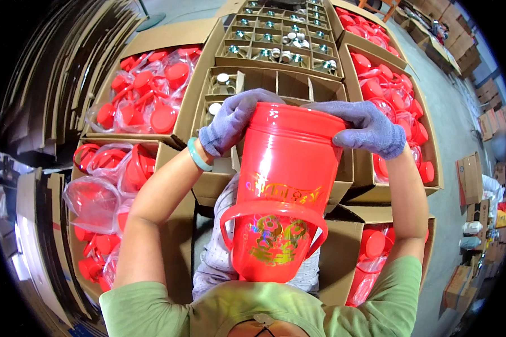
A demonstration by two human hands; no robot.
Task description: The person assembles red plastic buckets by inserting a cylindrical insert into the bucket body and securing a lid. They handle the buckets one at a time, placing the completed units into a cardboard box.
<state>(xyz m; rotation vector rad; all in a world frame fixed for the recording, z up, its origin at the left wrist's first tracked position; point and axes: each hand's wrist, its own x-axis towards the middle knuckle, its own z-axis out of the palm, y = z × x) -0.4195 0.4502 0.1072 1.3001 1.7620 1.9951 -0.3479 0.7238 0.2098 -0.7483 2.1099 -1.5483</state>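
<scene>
Between my two hands is a red, glossy thermos flask casing (289, 163) with gold printing and a looped red handle (272, 210). The printing appears upside down to me, and the handle end points toward my chest. Its broad ridged end faces away from me. My left hand (236, 121), in a grey-purple knit glove, is closed around the left side of that end. On the opposite side my right hand (371, 129), gloved alike, has its thumb against the casing wall and its fingers over the end. Part of the fingers on both hands is hidden behind the casing.
Ahead stands a divided carton (253, 64) with several glass flask liners (267, 53) and white caps (289, 39). Cartons of red flasks in clear plastic flank it, one at left (194, 112) and one at right (351, 185). Flattened cardboard (67, 73) is stacked far left.
</scene>
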